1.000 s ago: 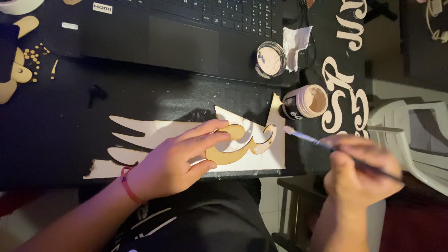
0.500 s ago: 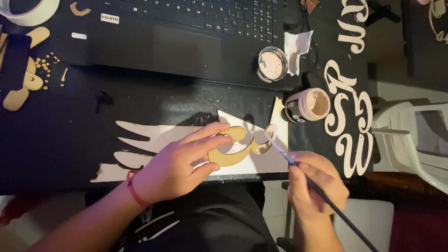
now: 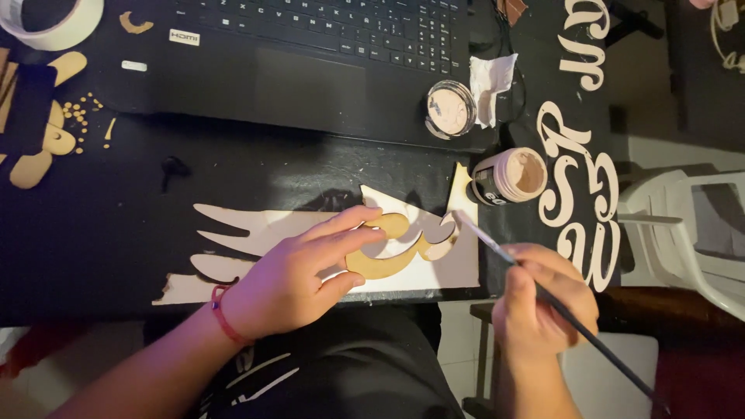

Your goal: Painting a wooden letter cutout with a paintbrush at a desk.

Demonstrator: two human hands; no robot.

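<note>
While the head camera looks down on the black table (image 3: 116,233), the left hand (image 3: 299,275) lies flat on a curved wooden cutout (image 3: 388,260), fingers (image 3: 349,225) spread and pressing it down, not clenched. Cutout rests on a pale paper sheet (image 3: 450,271) near the table's front edge. Right hand (image 3: 543,299) has its fingers closed round a thin dark paintbrush (image 3: 590,337), bristle tip touching the cutout's right end. Open paint jar (image 3: 512,174) stands just beyond the sheet; its lid (image 3: 448,109) sits on the laptop (image 3: 310,70) beside a crumpled tissue (image 3: 490,77). White scrolled letters (image 3: 578,194) lie to the right.
</note>
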